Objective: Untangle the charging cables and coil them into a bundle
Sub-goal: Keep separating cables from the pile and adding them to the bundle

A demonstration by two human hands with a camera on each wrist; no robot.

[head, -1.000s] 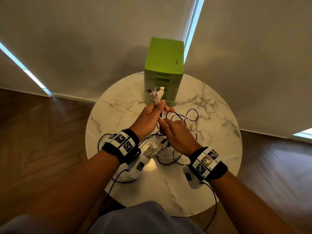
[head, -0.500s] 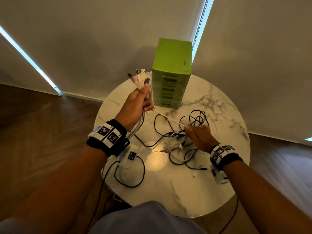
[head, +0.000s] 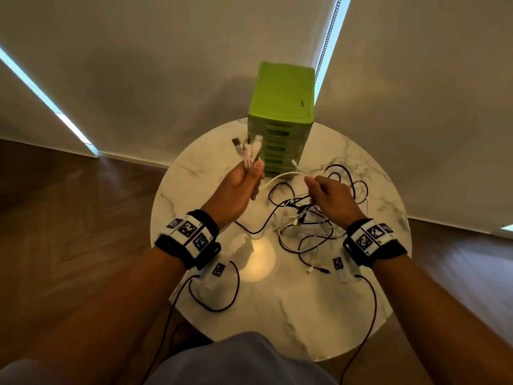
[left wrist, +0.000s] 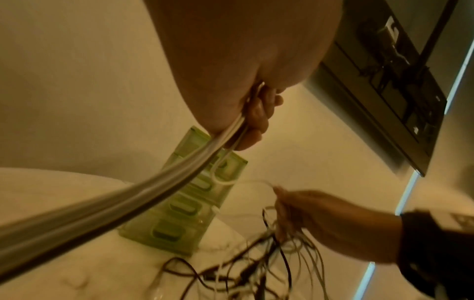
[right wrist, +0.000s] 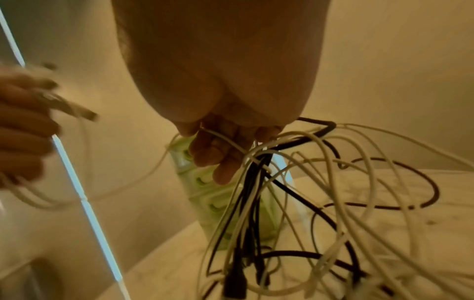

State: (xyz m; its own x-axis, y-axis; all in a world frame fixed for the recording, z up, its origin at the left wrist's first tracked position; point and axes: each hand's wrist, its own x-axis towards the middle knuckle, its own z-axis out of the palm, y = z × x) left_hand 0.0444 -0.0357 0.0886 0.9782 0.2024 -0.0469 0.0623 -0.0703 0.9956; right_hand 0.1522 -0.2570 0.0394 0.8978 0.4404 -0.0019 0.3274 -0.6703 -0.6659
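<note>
My left hand (head: 244, 184) grips a bunch of cable ends above the table, with several USB plugs (head: 247, 147) sticking up out of the fist. In the left wrist view the cables (left wrist: 179, 174) run down out of the curled fingers (left wrist: 256, 121). My right hand (head: 322, 190) pinches a white cable (head: 283, 176) that arcs across to the left hand. Below it a tangle of black and white cables (head: 308, 220) lies on the marble table (head: 291, 315). The right wrist view shows several strands (right wrist: 259, 162) hanging from my curled fingers (right wrist: 215, 150).
A green drawer unit (head: 281, 118) stands at the table's far edge, just behind both hands. White walls with window blinds rise behind it. Black sensor leads (head: 219, 304) loop over the near part of the round table, whose edge drops to wooden floor (head: 69, 218).
The left hand, first raised to the left, has come down a little toward the drawers. The right hand first dropped into the tangle, then lifted the white cable, which now arcs slack.
</note>
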